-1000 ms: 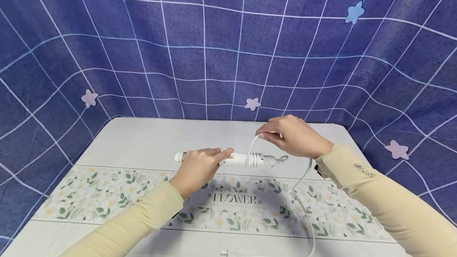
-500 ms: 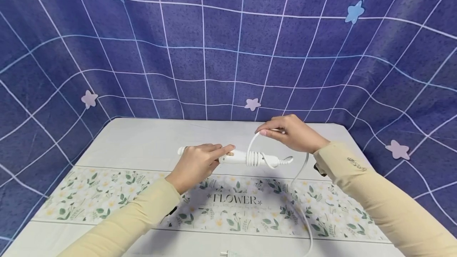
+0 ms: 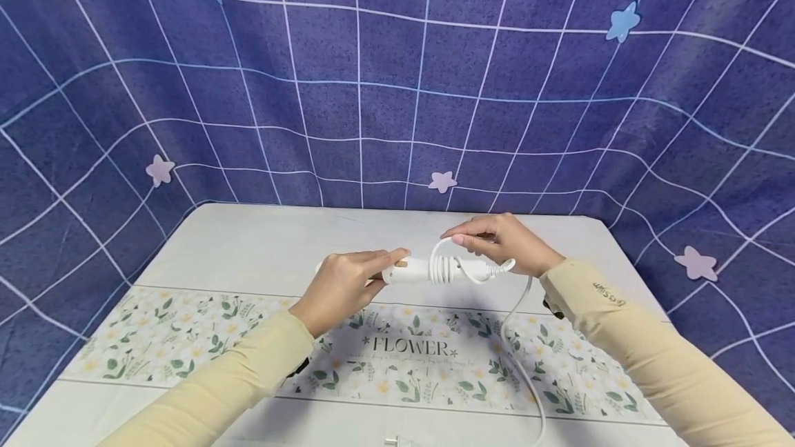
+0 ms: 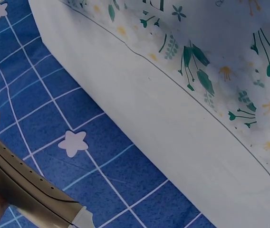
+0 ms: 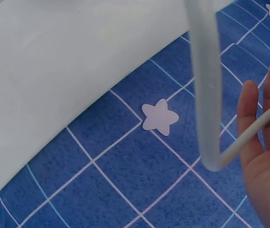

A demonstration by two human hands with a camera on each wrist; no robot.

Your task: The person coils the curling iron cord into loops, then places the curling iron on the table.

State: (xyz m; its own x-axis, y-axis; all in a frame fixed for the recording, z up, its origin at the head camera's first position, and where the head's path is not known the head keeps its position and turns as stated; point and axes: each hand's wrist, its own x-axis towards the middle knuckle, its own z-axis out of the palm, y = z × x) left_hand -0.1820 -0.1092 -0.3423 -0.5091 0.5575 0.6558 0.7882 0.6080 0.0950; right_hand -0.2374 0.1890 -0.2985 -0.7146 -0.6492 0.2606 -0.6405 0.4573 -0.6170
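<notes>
In the head view my left hand [image 3: 344,288] grips a white hair styling iron [image 3: 413,271], held level above the table. Its bronze-gold barrel [image 4: 25,183] with a row of small holes and a white tip shows in the left wrist view. Several turns of white cord [image 3: 443,270] wrap the handle near its cord end. My right hand [image 3: 506,243] pinches the cord between thumb and fingers just above and right of these turns. From there the loose cord [image 5: 206,90] passes the palm and hangs down to the table.
A two-pin plug [image 3: 400,441] lies at the front edge of the table, joined to the trailing cord. White cloth with a floral band [image 3: 248,336] covers the table [image 3: 267,233]. A blue grid-patterned curtain [image 3: 385,116] closes off the back and sides.
My right hand has come slightly down toward the handle, and the cord loop there has grown smaller. The styling iron has shifted a little to the right in my left hand's grip.
</notes>
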